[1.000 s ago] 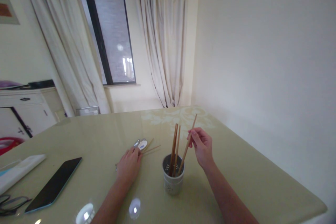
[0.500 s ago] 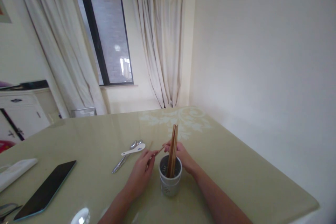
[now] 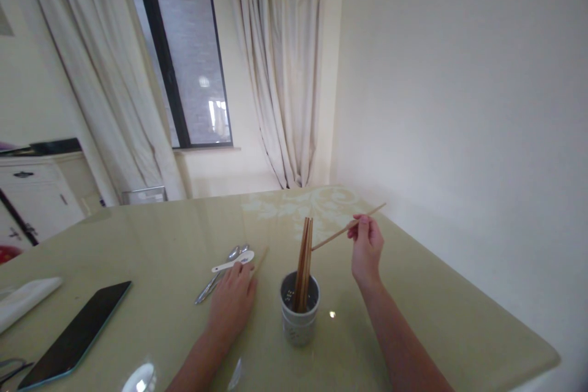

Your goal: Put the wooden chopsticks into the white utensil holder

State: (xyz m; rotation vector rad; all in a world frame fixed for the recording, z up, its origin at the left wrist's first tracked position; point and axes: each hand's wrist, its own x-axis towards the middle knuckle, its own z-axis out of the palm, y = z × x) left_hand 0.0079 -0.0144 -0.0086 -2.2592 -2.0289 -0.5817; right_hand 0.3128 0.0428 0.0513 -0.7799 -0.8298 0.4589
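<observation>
My right hand [image 3: 367, 245] pinches a chopstick [image 3: 333, 237] above the table, to the right of a grey-white holder [image 3: 299, 318]. The chopstick slants, its lower end beside the upright chopsticks [image 3: 303, 263] standing in the holder. My left hand [image 3: 233, 300] lies low over the table with fingers stretched, reaching to a white spoon [image 3: 233, 262]. Metal spoons [image 3: 211, 286] lie partly under that spoon. Against the left fingers a thin light stick [image 3: 261, 258] lies on the table; whether they touch it I cannot tell.
On the left of the pale green table [image 3: 151, 245] lie a dark tablet-like slab [image 3: 78, 334], a white object [image 3: 30, 301] and part of some scissors [image 3: 13, 370]. A white wall [image 3: 459, 104] runs along the right edge. A curtained window [image 3: 193, 61] is behind.
My right hand has moved right and up, away from behind the holder, carrying the chopstick. My left hand has let go of that chopstick and moved left toward the white spoon.
</observation>
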